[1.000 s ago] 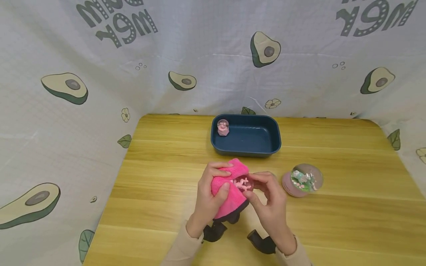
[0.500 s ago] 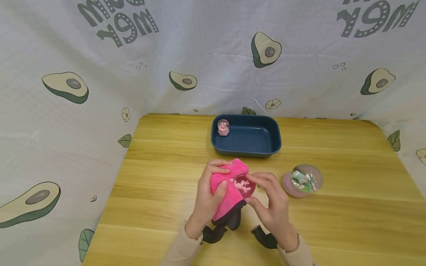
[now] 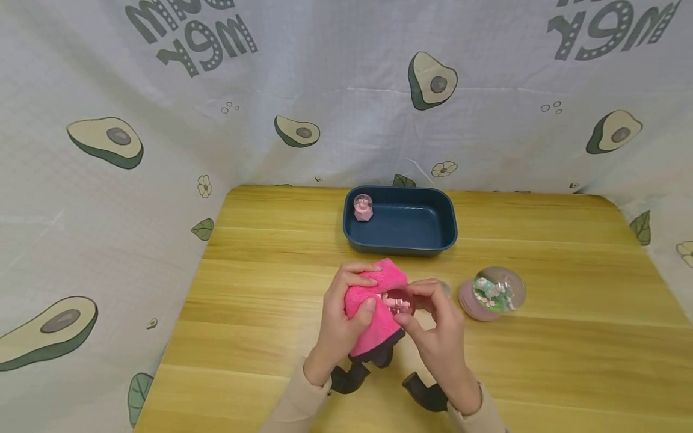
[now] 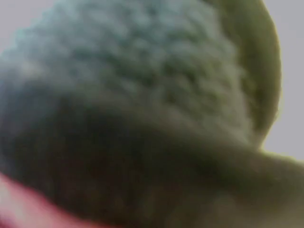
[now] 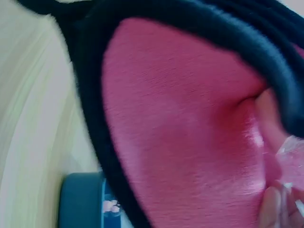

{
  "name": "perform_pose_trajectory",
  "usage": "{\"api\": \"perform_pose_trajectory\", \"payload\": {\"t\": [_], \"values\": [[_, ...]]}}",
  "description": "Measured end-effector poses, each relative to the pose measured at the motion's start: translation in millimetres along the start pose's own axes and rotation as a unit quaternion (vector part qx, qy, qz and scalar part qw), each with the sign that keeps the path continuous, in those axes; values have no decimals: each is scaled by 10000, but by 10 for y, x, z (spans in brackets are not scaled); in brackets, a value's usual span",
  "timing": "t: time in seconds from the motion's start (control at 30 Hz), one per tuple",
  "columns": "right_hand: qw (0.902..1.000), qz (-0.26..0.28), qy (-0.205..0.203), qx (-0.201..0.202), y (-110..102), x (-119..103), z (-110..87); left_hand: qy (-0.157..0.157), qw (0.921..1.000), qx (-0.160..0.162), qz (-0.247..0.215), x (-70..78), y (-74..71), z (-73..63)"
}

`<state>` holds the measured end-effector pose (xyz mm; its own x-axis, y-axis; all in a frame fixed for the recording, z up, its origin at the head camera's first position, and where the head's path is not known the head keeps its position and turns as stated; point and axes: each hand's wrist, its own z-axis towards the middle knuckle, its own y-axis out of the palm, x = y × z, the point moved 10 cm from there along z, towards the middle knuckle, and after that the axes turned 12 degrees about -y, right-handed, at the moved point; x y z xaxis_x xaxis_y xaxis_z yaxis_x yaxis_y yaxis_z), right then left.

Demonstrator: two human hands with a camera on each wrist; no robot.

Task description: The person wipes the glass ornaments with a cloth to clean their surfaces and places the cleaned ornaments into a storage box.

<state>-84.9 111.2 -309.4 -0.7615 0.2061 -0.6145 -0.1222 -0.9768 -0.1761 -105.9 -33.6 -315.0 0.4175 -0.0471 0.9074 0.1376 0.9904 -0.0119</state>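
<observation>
In the head view my left hand grips a bright pink cloth with a dark edge, folded round a small snow globe with pale pink figures inside. The thumb and fingertips of my right hand pinch the globe's clear side, which sticks out of the cloth. Its base is hidden in the folds. The right wrist view is mostly filled by the cloth and its black border, with fingertips at the lower right. Blurred fuzzy fabric fills much of the left wrist view.
A dark blue rectangular bin stands at the back of the wooden table, with a small pink snow globe in its left corner. A larger snow globe on a pink base sits right of my right hand. An avocado-print curtain hangs behind.
The pinched snow globe has turned, and its figures face differently. My right fingers spread to its edges half a second ago and now pinch closer in. My left hand barely moves.
</observation>
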Motion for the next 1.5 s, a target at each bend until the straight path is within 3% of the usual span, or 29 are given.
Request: {"api": "perform_pose_trajectory", "payload": {"t": [0.23,0.4,0.57,0.7,0.8,0.9,1.03,1.27,1.37,1.5], "values": [[9905,297,-1332,-189,29,-197,57,-849,9940,111,-676,-134,-65,16],[9854,-6,-1680,-290,52,-277,92,-775,9941,140,-742,-104,-86,15],[9884,34,-1513,-79,33,-225,67,-241,9991,125,-318,0,-73,11],[9969,-113,-772,-36,17,-78,22,399,9984,82,389,111,-33,-9],[9992,-313,-231,-131,14,-3,14,641,9960,35,625,141,-7,-26],[9986,-464,-22,-256,22,18,20,479,9977,36,474,95,-16,-27],[9989,-323,-137,-298,49,6,34,-133,9997,174,-64,-36,-68,-26],[9922,98,-1157,-447,103,-161,60,-924,9925,348,-714,-177,-135,-30],[9886,-30,-1393,-564,124,-211,80,-972,9917,412,-729,-175,-160,-21],[9887,-121,-1455,-339,88,-208,73,-629,9963,341,-477,-101,-130,-9]]}}
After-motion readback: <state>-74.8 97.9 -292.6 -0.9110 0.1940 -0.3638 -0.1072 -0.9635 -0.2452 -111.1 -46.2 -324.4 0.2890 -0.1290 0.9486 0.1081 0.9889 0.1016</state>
